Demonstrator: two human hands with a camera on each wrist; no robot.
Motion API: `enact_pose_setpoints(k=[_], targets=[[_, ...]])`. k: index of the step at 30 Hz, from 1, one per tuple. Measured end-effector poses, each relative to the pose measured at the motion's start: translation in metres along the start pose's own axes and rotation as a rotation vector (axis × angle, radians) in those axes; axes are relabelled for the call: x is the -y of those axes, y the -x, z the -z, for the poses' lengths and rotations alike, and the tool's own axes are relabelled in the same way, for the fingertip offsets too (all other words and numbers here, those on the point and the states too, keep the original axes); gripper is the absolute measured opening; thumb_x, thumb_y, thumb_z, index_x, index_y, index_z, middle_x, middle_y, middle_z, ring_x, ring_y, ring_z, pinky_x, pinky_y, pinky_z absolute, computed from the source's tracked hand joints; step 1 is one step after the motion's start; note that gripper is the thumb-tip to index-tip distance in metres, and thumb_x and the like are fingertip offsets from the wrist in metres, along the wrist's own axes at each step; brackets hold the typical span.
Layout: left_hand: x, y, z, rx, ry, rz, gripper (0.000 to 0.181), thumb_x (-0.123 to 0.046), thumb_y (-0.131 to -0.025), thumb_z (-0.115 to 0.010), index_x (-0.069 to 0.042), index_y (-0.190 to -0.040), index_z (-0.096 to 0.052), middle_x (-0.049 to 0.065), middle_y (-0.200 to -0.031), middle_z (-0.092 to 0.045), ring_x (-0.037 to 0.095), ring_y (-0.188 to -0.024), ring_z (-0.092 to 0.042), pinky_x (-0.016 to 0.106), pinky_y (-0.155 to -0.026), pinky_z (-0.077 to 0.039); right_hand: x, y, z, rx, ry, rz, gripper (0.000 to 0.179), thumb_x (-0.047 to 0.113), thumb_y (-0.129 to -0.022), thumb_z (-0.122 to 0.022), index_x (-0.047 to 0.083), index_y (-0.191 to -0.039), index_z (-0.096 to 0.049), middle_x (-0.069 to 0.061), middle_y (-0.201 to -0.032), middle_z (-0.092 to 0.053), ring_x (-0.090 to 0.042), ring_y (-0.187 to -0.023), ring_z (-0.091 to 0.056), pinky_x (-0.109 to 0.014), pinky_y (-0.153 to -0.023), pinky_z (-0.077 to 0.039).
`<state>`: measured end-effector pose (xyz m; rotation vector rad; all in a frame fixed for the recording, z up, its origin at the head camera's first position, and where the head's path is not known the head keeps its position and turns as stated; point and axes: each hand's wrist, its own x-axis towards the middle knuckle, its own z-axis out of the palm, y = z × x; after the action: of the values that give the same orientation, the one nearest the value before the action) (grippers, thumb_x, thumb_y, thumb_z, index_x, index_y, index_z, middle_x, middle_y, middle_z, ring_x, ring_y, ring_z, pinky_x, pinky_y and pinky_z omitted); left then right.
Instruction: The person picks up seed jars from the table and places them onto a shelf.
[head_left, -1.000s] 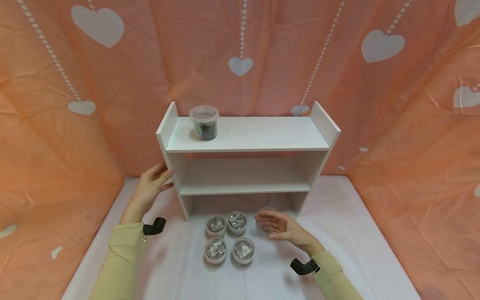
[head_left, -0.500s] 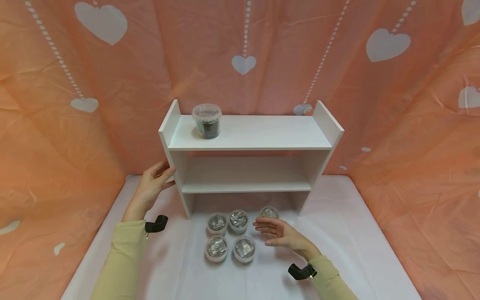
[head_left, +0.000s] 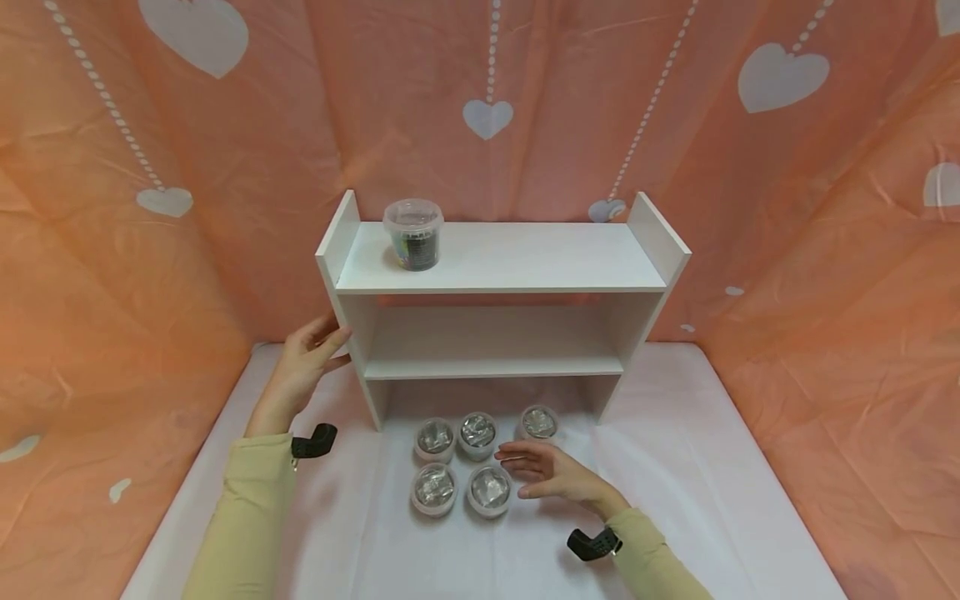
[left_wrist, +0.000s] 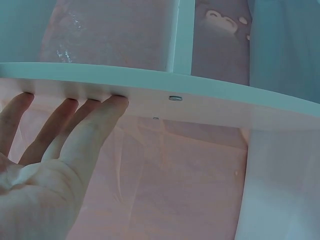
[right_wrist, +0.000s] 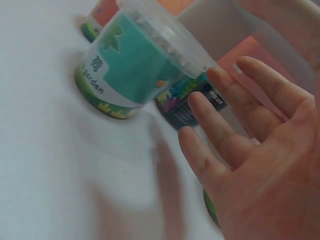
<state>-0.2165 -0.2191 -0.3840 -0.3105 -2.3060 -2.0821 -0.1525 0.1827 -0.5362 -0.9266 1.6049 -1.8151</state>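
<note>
My left hand (head_left: 300, 367) touches the left side panel of a white shelf unit (head_left: 495, 367). In the left wrist view its fingertips (left_wrist: 117, 102) press on the panel (left_wrist: 215, 110) with the fingers extended. Just right of the front right tub (head_left: 490, 492), my right hand (head_left: 551, 477) hovers with fingers spread and holds nothing. The right wrist view shows a clear-lidded tub (right_wrist: 135, 60) with a teal label, apart from the fingers. A tub (head_left: 539, 423) stands behind the right hand. More tubs with silvery contents, such as the front left tub (head_left: 434, 490), stand beside these.
One clear tub with dark contents (head_left: 415, 237) stands at the left of the top shelf. The unit stands on a white-covered table (head_left: 697, 500). An orange curtain with hearts (head_left: 420, 100) encloses the back and sides.
My right hand has moved left and toward me, away from the right-hand tub, which now shows fully. My left hand has stayed on the side panel. The head view has tilted slightly.
</note>
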Motion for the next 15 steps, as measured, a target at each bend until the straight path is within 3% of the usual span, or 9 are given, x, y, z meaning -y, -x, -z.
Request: enact_pose_setpoints(k=[9,15], targets=[[-0.001,-0.001,0.0,0.004,0.006,-0.003,0.059,-0.025,-0.098,-0.057,0.0,-0.146,-0.035,0.022,-0.143,-0.038,0.019,-0.12,-0.047,0.025,-0.084,-0.052,-0.013,-0.004,-0.006,0.014,0.009,-0.042,0.074,0.003,-0.084,-0.071,-0.015,-0.141,-0.027,-0.036,-0.142,-0.031,-0.046,-0.131,-0.033,-0.042,-0.11,-0.03],[-0.002,0.0,-0.001,0.008,-0.009,0.011,0.062,-0.028,-0.098,-0.057,-0.001,-0.148,-0.033,0.022,-0.145,-0.036,0.025,-0.124,-0.044,0.028,-0.087,-0.051,-0.018,-0.006,-0.009,0.027,0.041,-0.085,0.077,0.004,-0.084,-0.073,-0.01,-0.144,-0.027,-0.03,-0.146,-0.028,-0.029,-0.135,-0.034,-0.033,-0.111,-0.028]])
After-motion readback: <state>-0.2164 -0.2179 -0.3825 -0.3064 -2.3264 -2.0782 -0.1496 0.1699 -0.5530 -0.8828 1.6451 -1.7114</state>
